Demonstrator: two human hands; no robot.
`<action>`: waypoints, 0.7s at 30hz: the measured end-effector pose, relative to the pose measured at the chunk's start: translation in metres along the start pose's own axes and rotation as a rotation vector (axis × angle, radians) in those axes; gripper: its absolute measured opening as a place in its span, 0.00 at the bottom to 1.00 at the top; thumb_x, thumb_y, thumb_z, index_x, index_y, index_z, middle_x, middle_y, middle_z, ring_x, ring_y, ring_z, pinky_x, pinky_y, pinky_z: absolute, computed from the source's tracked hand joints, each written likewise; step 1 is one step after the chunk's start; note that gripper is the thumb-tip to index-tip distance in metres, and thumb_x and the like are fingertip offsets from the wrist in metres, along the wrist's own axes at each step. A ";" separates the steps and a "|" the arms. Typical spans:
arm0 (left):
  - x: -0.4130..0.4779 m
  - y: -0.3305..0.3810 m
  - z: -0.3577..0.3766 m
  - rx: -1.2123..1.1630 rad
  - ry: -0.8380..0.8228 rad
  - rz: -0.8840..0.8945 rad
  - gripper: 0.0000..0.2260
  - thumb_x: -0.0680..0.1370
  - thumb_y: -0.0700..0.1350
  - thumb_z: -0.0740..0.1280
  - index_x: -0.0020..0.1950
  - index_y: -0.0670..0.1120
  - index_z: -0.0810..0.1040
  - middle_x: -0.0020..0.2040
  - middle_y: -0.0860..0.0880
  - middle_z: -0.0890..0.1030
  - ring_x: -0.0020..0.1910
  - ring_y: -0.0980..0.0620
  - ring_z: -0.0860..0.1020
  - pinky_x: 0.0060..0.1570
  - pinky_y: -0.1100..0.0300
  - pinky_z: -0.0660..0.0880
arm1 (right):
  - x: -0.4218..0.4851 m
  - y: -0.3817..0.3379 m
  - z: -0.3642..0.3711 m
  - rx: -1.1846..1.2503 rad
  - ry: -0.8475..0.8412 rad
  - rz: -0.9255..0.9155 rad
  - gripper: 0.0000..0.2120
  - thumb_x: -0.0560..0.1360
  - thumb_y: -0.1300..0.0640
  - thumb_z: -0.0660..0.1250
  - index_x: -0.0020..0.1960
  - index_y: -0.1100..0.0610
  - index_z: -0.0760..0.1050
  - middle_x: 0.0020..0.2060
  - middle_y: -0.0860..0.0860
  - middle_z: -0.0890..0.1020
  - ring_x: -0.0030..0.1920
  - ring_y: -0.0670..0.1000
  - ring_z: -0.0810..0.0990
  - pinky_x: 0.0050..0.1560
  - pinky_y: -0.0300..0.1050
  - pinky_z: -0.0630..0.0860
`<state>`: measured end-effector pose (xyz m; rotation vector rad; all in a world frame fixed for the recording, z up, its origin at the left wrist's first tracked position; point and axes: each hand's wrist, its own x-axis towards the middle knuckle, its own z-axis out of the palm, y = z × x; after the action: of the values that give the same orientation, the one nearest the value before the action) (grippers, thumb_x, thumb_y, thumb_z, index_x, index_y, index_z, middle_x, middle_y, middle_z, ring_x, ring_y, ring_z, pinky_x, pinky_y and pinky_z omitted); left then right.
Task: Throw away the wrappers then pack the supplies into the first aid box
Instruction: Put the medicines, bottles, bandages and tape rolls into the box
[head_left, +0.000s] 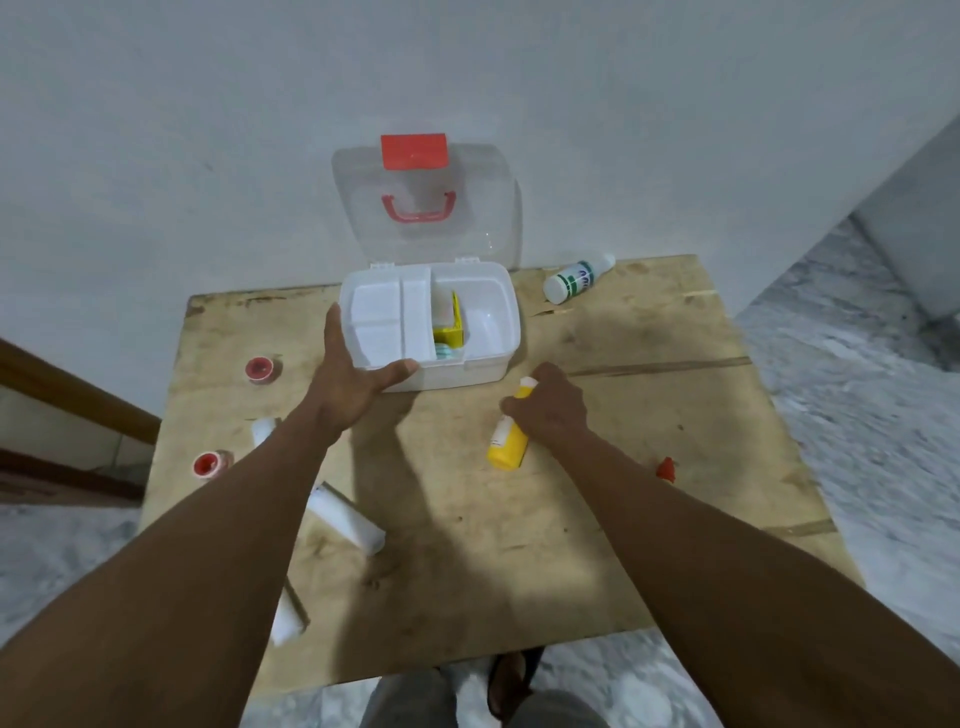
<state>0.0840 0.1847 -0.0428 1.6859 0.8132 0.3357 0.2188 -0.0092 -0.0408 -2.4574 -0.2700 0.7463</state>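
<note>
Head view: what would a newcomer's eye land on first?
The open first aid box at the far edge of the table, its clear lid with red latch upright against the wall. The left hand rests on its near-left corner, while the right hand grips a yellow bottle just in front.

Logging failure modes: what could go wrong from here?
The yellow bottle in the right hand may jam: the first aid box already holds a yellow carton in its open compartment. The gauze roll at the table edge lies beside the left forearm; a sweep could knock it off.
</note>
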 end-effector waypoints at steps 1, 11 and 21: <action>0.000 0.001 0.000 0.001 -0.003 -0.001 0.46 0.64 0.51 0.80 0.74 0.54 0.56 0.67 0.52 0.70 0.66 0.50 0.71 0.60 0.41 0.75 | -0.002 0.002 -0.002 0.020 -0.002 -0.006 0.21 0.72 0.53 0.72 0.62 0.57 0.70 0.61 0.53 0.78 0.61 0.56 0.75 0.51 0.41 0.67; -0.002 -0.001 0.000 0.012 -0.003 0.026 0.47 0.67 0.47 0.80 0.76 0.51 0.52 0.69 0.48 0.69 0.66 0.43 0.70 0.66 0.42 0.70 | -0.032 -0.029 -0.056 0.156 0.270 -0.104 0.20 0.69 0.55 0.73 0.59 0.52 0.71 0.47 0.50 0.76 0.47 0.53 0.75 0.43 0.42 0.70; -0.003 -0.002 0.001 -0.031 -0.004 0.032 0.47 0.69 0.44 0.79 0.77 0.50 0.50 0.67 0.49 0.69 0.64 0.48 0.70 0.64 0.51 0.69 | -0.046 -0.075 -0.060 0.135 0.395 -0.538 0.22 0.70 0.54 0.73 0.59 0.48 0.68 0.47 0.51 0.79 0.47 0.55 0.78 0.50 0.51 0.78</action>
<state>0.0821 0.1823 -0.0448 1.6719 0.7755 0.3654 0.2125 0.0107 0.0636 -2.1902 -0.6647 0.0469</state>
